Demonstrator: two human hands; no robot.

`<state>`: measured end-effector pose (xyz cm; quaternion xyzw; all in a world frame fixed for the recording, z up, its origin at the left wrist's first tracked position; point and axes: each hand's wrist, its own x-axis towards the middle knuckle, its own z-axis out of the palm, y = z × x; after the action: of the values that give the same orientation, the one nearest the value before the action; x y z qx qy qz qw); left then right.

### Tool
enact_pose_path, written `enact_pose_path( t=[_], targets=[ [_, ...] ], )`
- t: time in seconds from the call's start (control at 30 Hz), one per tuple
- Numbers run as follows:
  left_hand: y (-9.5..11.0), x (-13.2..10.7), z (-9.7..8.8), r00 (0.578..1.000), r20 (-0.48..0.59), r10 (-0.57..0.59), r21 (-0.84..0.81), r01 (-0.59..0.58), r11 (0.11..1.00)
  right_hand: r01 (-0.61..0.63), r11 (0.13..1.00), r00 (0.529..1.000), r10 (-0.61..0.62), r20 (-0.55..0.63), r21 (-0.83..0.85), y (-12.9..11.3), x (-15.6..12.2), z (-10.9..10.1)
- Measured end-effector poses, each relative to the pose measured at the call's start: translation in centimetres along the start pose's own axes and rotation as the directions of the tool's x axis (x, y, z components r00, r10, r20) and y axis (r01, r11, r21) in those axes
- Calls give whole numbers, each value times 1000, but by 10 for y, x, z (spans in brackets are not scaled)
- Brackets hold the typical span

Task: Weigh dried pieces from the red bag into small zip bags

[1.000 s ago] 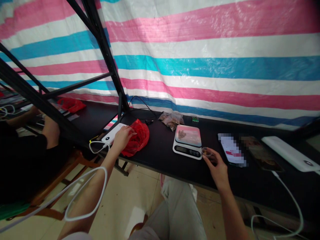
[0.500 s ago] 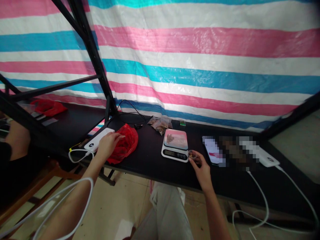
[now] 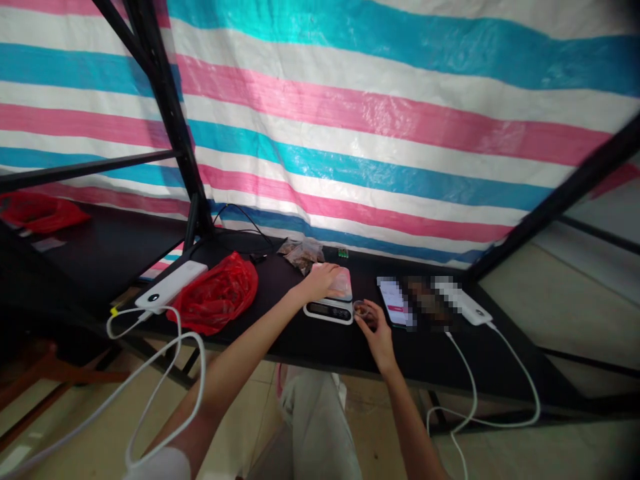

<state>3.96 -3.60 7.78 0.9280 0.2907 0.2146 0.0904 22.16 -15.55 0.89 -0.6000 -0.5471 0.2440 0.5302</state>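
Observation:
My left hand (image 3: 320, 283) reaches over the pink-tinted platform of a white kitchen scale (image 3: 328, 322), its fingers apart above a small clear plastic bag (image 3: 341, 285). The hand hides most of that bag and what is in it. Just right of the scale, my right hand (image 3: 376, 331) holds a small clear cup (image 3: 364, 312) with brown bits inside, close to the tabletop. A crumpled red plastic bag (image 3: 217, 293) lies left of the scale, under my left forearm's far side.
Filled clear packets (image 3: 303, 255) and green batteries (image 3: 343, 253) lie behind the scale. To the right are a phone (image 3: 396, 301) and a white power bank (image 3: 470, 307) with a cable. Another white power bank (image 3: 173, 283) sits left. A black frame post (image 3: 167, 107) rises behind.
My left hand has moved right from the red bag to over the scale's platform. The right hand still holds the cup beside the scale. The view has shifted a little right.

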Motion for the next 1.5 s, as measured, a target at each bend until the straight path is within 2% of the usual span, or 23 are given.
enact_pose_path(
  t=[0.1, 0.2, 0.3, 0.4, 0.47, 0.57, 0.67, 0.73, 0.83, 0.93, 1.03, 1.13, 1.23, 1.37, 1.43, 1.5],
  targets=[
    [0, 22, 11, 996, 93, -17, 48, 12, 999, 19, 998, 1000, -18, 17, -56, -5, 0, -10],
    [0, 26, 14, 993, 118, -18, 42, 13, 999, 38, 992, 999, -34, 34, -117, -9, 5, -21],
    [-4, 24, 16, 998, 64, -30, -11, 31, 999, 71, 981, 997, -63, 54, -178, -15, 18, -27],
    [-10, 20, 19, 997, -30, -74, -240, 65, 969, 166, 949, 985, -148, 88, -267, -29, 38, -27],
    [-12, 17, 20, 986, -92, -138, -477, 78, 876, 252, 903, 967, -221, 126, -348, -44, 52, -25],
    [-11, 13, 17, 974, -98, -203, -780, 51, 624, 369, 804, 928, -291, 233, -466, -71, 70, -23],
    [-8, 9, 10, 973, -93, -212, -927, -7, 375, 473, 692, 879, -326, 350, -545, -96, 82, -21],
    [-6, 8, 5, 966, -109, -236, -955, -36, 295, 531, 605, 847, -349, 402, -594, -109, 86, -19],
    [-5, 7, -1, 958, -116, -264, -967, -48, 249, 608, 450, 793, -386, 471, -654, -126, 89, -15],
    [-6, 8, -1, 952, -116, -282, -971, -50, 232, 680, 319, 728, -407, 552, -661, -140, 92, -14],
    [-8, 11, 2, 941, -120, -317, -967, -38, 252, 729, 200, 670, -401, 624, -655, -151, 97, -14],
    [-11, 14, 8, 936, -128, -327, -967, -44, 252, 741, 89, 640, -391, 661, -666, -158, 100, -13],
    [-15, 18, 12, 938, -121, -325, -970, -43, 238, 716, 25, 651, -386, 654, -698, -160, 99, -11],
    [-22, 21, 10, 946, -123, -299, -964, -42, 263, 682, -1, 672, -394, 627, -732, -156, 96, -7],
    [-23, 22, 6, 952, -131, -278, -943, -34, 331, 656, 24, 693, -415, 589, -755, -152, 95, -7],
    [-21, 23, 2, 951, -155, -267, -885, -14, 466, 630, 74, 718, -436, 543, -773, -147, 95, -9]
  ],
)
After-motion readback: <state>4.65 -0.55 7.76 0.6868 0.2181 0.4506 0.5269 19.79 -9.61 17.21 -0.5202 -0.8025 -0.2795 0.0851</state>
